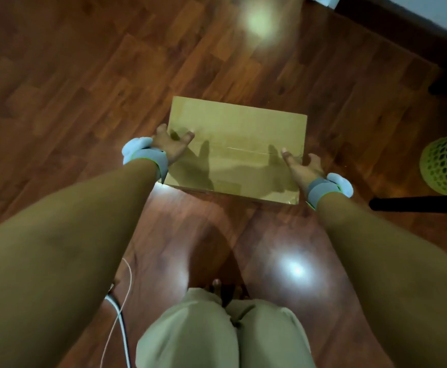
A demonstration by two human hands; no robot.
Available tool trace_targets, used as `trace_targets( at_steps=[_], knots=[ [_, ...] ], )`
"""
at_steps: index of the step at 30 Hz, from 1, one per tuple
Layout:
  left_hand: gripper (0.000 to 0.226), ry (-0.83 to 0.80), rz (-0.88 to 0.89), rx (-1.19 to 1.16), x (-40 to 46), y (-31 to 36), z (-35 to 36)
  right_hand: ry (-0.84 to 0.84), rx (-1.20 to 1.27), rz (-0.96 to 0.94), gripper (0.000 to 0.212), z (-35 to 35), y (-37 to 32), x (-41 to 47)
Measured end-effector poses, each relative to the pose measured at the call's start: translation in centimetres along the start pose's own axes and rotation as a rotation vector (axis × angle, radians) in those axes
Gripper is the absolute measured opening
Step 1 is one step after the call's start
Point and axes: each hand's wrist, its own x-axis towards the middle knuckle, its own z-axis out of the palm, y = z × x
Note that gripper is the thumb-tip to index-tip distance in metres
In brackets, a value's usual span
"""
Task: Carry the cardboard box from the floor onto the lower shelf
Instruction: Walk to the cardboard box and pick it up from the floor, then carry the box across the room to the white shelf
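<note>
Glossy wooden floor (111, 83) carries the closed cardboard box (237, 144), flanked by the left hand (170, 144) and right hand (303, 166), both spread wide at its short ends.

A closed cardboard box (237, 148) lay on the wooden floor (84, 88), with clear tape along its top. The left hand (170, 144) was at the left edge of the box, thumb on top, fingers spread. The right hand (303, 167) was at the right edge, also spread. Each wrist wore a grey band. A green mesh basket (446, 162) stood at the right, apart from the box. White cables (121, 314) lay near the knees.
</note>
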Motion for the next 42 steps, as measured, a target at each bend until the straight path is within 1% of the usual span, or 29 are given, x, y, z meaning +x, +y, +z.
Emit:
trace_targets(
  at_steps=[1, 4, 8, 10, 14, 17, 19, 22, 24, 27, 30, 32, 37, 42],
  knots=[
    [0.097, 0.007, 0.001, -0.007, 0.8, -0.3, 0.5, -0.009, 0.039, 0.005, 0.095, 0.4, 0.2, 0.7],
    [0.111, 0.022, -0.022, -0.165, 2.6, -0.9, 1.6, 0.023, 0.166, -0.013, 0.106, 1.1, 0.5, 2.4],
    [0.120, -0.015, -0.095, -0.249, 4.0, -1.7, 2.1, 0.013, 0.250, -0.082, 0.106, 2.1, 0.7, 3.7],
    [0.128, -0.046, -0.131, -0.268, 4.9, -2.1, 2.4, 0.012, 0.274, -0.112, 0.098, 2.5, 0.8, 4.4],
    [0.137, -0.081, -0.181, -0.292, 5.2, -2.2, 2.6, -0.002, 0.329, -0.137, 0.067, 2.7, 0.8, 5.0],
    [0.140, -0.101, -0.190, -0.305, 5.2, -2.3, 2.4, 0.002, 0.337, -0.142, 0.057, 2.7, 0.8, 5.0],
    [0.138, -0.101, -0.173, -0.315, 4.9, -2.2, 2.2, 0.008, 0.336, -0.150, 0.059, 2.7, 0.8, 4.8],
    [0.125, -0.102, -0.133, -0.364, 4.1, -2.5, 2.1, 0.013, 0.338, -0.154, 0.070, 2.5, 0.9, 4.1],
    [0.116, -0.115, -0.121, -0.395, 3.6, -2.5, 1.7, 0.009, 0.340, -0.164, 0.073, 2.1, 0.6, 3.6],
    [0.109, -0.105, -0.122, -0.410, 1.9, -2.5, 0.3, 0.008, 0.337, -0.179, 0.069, 1.1, -0.2, 1.6],
    [0.113, -0.093, -0.124, -0.415, 0.3, -2.3, -1.1, 0.000, 0.323, -0.193, 0.060, -0.1, -1.0, -0.1],
    [0.113, -0.091, -0.118, -0.423, -2.6, -1.4, -3.7, -0.017, 0.325, -0.192, 0.061, -2.1, -2.5, -3.3],
    [0.103, -0.070, -0.082, -0.456, -9.8, 1.3, -10.6, -0.037, 0.300, -0.188, 0.062, -7.4, -6.9, -11.1],
    [0.109, -0.044, -0.095, -0.452, -17.2, 4.6, -18.3, -0.045, 0.312, -0.186, 0.067, -12.8, -11.3, -19.2]
  ],
)
